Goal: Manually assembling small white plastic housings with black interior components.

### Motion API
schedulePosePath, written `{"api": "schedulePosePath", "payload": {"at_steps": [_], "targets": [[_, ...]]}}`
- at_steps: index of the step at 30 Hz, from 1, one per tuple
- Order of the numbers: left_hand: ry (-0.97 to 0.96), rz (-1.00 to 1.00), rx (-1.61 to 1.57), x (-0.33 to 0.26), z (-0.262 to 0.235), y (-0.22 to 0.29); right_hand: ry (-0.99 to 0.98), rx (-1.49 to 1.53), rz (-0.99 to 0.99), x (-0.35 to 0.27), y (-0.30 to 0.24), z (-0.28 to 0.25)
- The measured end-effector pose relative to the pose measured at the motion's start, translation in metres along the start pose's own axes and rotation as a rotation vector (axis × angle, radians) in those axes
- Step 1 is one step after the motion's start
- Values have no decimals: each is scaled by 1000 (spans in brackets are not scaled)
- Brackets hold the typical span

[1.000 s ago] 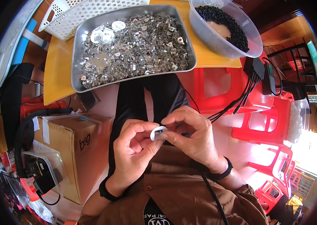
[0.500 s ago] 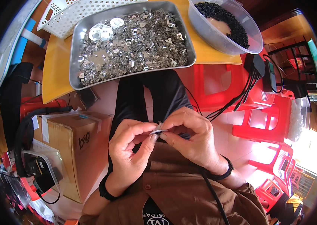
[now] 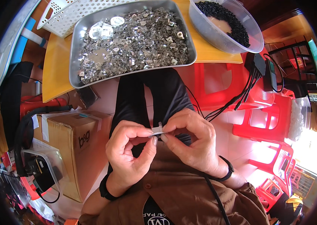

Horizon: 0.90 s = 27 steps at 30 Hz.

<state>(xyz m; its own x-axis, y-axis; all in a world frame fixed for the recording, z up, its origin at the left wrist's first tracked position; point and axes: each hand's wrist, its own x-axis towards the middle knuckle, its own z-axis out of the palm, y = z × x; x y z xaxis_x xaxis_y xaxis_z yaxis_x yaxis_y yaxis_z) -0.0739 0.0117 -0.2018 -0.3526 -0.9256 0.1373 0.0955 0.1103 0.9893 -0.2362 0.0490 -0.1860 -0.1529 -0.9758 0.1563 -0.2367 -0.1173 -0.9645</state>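
Note:
Over my lap, my left hand and my right hand meet at the fingertips. Together they pinch one small flat silvery metal piece, each hand holding one end of it between thumb and forefinger. Above the hands, on a yellow table, stands a grey metal tray heaped with several small shiny metal parts. A clear plastic bowl holding small black pieces sits at the table's right end.
A white perforated plastic basket lies behind the tray. A brown cardboard box stands at my left, with a clear container of black cables beside it. Red plastic stools and black cables are on my right.
The hands have stayed over my lap and keep working the small piece. It showed as a white rounded part a second ago and now sits flat and edge-on between the fingertips.

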Motion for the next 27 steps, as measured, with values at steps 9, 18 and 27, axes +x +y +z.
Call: {"api": "schedulePosePath", "payload": {"at_steps": [9,18,27], "targets": [[10,42,57,-1,0,1,8,-24,-30,-1,-2,3],[2,102,131,0,-3,-1,52,-44,-76,2,2,5],[24,119,175,4,-3,-7,7,86,83,5,13,9]]}}
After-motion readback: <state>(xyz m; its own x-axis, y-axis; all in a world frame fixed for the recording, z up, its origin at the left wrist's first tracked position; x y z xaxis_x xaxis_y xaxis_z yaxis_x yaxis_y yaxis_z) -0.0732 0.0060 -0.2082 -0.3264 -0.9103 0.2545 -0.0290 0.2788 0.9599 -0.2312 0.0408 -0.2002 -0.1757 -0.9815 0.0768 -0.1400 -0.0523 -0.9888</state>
